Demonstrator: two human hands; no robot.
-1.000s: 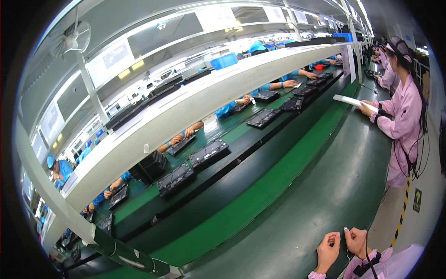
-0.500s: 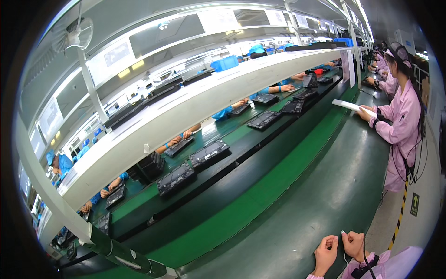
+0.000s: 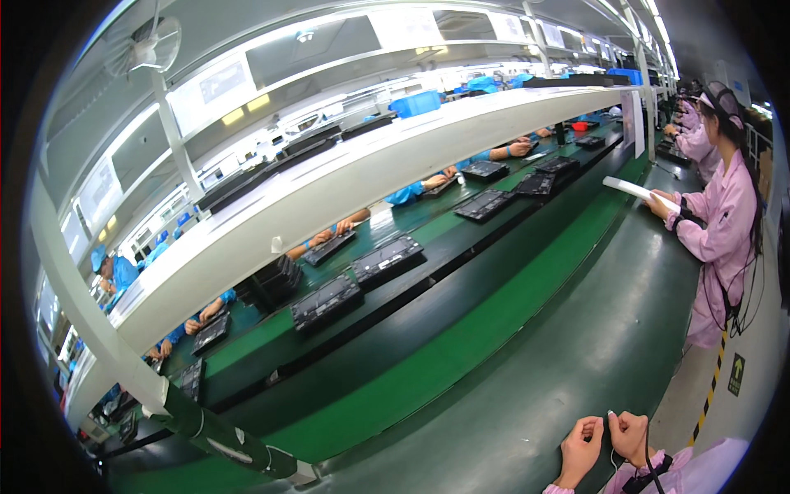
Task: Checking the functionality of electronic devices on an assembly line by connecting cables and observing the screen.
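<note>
Fingers of the left hand (image 3: 580,449) and right hand (image 3: 629,435) pinch a thin white cord (image 3: 612,455) at lower right; the surface (image 3: 527,370) before them holds nothing yet.

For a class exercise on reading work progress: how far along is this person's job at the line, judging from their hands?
Done: nothing finished shows by the hands. In hand: the right hand pinches a thin white cord, the left hand curled beside it. Left: the dark open units on the green belt lie untouched.
</note>
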